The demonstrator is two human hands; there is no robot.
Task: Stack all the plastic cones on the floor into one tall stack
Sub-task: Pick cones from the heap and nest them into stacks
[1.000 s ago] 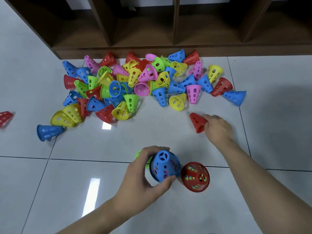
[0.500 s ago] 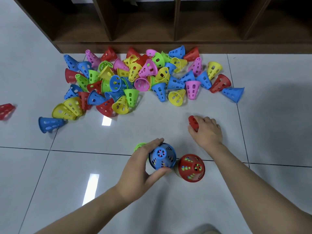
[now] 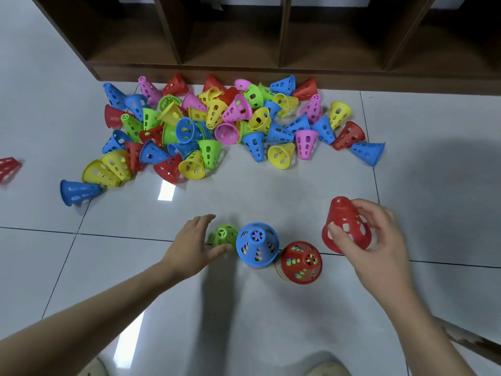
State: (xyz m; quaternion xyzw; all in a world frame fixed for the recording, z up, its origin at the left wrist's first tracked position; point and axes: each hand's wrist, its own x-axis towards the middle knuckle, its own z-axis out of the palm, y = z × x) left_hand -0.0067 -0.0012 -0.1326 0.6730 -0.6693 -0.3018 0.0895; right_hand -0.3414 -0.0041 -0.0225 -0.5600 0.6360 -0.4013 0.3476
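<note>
- right hand (image 3: pixel 379 240) grasps a perforated red cone (image 3: pixel 345 226), at 3 o'clock of two stacks (image 3: pixel 257 244).
- left hand (image 3: pixel 193 242) released, beside a green cone (image 3: pixel 223 236).
- loose cone pile (image 3: pixel 217 126) at 12 o'clock, against a wooden shelf (image 3: pixel 271 36).

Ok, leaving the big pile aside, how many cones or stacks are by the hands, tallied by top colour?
Green: 1, the green cone
Blue: 1, the blue stack
Red: 2, the red stack and the red cone held by the right hand
Total: 4
</note>
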